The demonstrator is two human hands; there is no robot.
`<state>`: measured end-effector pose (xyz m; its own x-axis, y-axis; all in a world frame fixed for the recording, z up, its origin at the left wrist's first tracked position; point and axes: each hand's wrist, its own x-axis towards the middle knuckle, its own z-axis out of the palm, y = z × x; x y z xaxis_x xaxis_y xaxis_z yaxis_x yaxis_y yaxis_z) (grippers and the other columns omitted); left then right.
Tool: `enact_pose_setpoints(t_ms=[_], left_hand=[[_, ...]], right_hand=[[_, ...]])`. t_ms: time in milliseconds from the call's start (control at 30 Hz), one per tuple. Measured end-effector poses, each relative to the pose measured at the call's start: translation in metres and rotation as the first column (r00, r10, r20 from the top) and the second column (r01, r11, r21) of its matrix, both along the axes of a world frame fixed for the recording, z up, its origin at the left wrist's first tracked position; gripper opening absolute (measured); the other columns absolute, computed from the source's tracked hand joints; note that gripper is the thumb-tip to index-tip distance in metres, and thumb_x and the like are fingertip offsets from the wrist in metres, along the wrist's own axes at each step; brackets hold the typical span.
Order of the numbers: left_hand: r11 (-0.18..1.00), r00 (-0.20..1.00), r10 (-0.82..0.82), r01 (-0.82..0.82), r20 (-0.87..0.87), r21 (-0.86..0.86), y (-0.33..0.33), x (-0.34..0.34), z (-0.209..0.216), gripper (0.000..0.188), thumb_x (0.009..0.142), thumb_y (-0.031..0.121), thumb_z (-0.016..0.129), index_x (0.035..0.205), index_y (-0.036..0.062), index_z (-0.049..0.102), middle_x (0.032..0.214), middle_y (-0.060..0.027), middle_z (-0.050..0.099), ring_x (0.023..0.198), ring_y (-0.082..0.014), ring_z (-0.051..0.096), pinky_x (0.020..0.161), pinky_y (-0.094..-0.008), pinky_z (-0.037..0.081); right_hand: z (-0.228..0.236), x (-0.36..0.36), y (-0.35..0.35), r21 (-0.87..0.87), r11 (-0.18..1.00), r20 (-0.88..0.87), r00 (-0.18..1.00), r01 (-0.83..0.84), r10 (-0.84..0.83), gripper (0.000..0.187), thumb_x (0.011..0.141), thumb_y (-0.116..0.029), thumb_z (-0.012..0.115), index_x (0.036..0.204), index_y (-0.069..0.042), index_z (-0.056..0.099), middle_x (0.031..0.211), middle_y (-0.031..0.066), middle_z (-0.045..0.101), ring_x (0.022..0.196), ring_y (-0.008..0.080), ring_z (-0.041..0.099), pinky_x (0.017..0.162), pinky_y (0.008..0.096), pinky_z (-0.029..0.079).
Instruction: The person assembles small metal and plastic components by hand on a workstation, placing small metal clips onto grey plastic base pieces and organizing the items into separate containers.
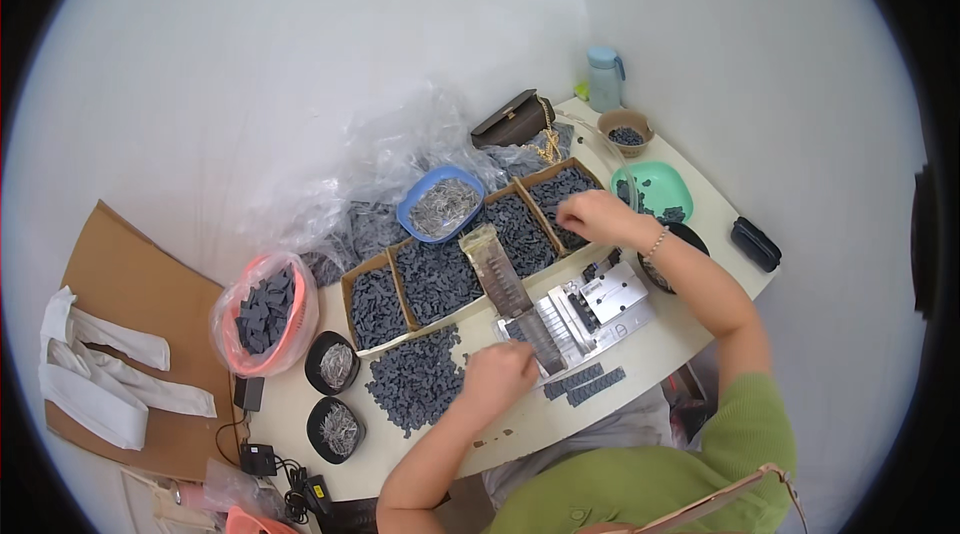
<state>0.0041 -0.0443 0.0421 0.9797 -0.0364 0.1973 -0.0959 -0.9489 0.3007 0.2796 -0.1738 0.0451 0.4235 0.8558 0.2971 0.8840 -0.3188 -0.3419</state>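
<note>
My left hand (499, 375) is closed at the left end of a silver metal fixture (612, 294). Its fingertips are beside a row of dark grey parts (543, 344) on the fixture, and whatever they hold is hidden. Over the right compartment of a divided cardboard box (402, 292), my right hand (597, 217) has its fingers drawn together and pointing down at small dark grey plastic pieces (560, 192). Too little shows to name anything in them. A clear, brownish long block (496, 272) leans between box and fixture. Two strips of grey pieces (583, 386) lie near the front edge.
A loose heap of grey pieces (415, 381) lies left of my left hand. Black bowls of metal pins (337, 428), a blue bowl (440, 204), a pink basket (300, 319) and a green tray (655, 184) stand around. A flask (604, 80) and handbag (512, 119) are behind.
</note>
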Motion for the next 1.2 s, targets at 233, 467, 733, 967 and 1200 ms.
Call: enact_pose_setpoints(t_ms=[233, 467, 733, 967, 1200], left_hand=[[0.794, 0.706, 0.592, -0.425, 0.389, -0.435, 0.109, -0.011, 0.06, 0.006, 0.089, 0.006, 0.055, 0.088, 0.0004, 0.056, 0.073, -0.0137, 0.054, 0.063, -0.0238, 0.054, 0.061, -0.0335, 0.044], [0.501, 0.405, 0.459, -0.853, 0.791, 0.146, 0.266, -0.065, 0.057, 0.022, 0.082, 0.008, 0.061, 0.103, -0.0008, 0.061, 0.1, -0.0191, 0.062, 0.092, -0.0378, 0.057, 0.078, -0.0465, 0.046], [0.864, 0.824, 0.427, -0.493, 0.373, 0.1, 0.212, -0.003, -0.026, 0.014, 0.073, 0.008, 0.068, 0.086, 0.0073, 0.071, 0.089, -0.0128, 0.063, 0.09, -0.0317, 0.059, 0.077, -0.0425, 0.048], [0.842, 0.866, 0.394, -0.475, 0.309, 0.256, 0.215, 0.016, -0.032, 0.004, 0.074, 0.006, 0.064, 0.075, 0.0044, 0.068, 0.085, -0.0136, 0.061, 0.086, -0.0311, 0.059, 0.076, -0.0425, 0.048], [0.908, 0.818, 0.386, -0.256, 0.426, -0.331, 0.129, 0.009, -0.003, 0.017, 0.087, -0.005, 0.053, 0.098, 0.0018, 0.064, 0.089, -0.0154, 0.061, 0.081, -0.029, 0.06, 0.072, -0.0374, 0.048]], right_hand=[[-0.001, -0.003, -0.003, -0.223, 0.972, 0.074, 0.993, -0.072, 0.091, 0.007, 0.077, -0.012, 0.063, 0.08, -0.008, 0.068, 0.085, 0.0106, 0.068, 0.084, 0.0294, 0.066, 0.074, 0.0417, 0.051], [0.002, -0.002, -0.009, -0.033, 0.999, 0.235, 0.972, -0.007, 0.014, 0.01, 0.076, -0.002, 0.057, 0.083, -0.005, 0.064, 0.083, 0.0118, 0.06, 0.083, 0.0299, 0.062, 0.072, 0.0409, 0.051], [0.02, -0.054, 0.002, 0.246, 0.961, -0.104, 0.983, -0.124, 0.153, 0.019, 0.074, 0.002, 0.056, 0.09, -0.004, 0.062, 0.087, 0.0117, 0.056, 0.081, 0.0296, 0.06, 0.072, 0.0384, 0.05], [0.009, -0.096, 0.002, 0.239, 0.923, -0.578, 0.72, -0.3, 0.384, 0.028, 0.081, -0.001, 0.06, 0.109, -0.004, 0.064, 0.095, 0.0065, 0.058, 0.088, 0.0155, 0.059, 0.078, 0.0271, 0.051], [-0.003, -0.109, -0.004, 0.281, 0.914, -0.682, 0.609, -0.293, 0.405, 0.03, 0.081, -0.002, 0.061, 0.111, -0.004, 0.063, 0.095, 0.0059, 0.059, 0.088, 0.0124, 0.058, 0.078, 0.026, 0.05]])
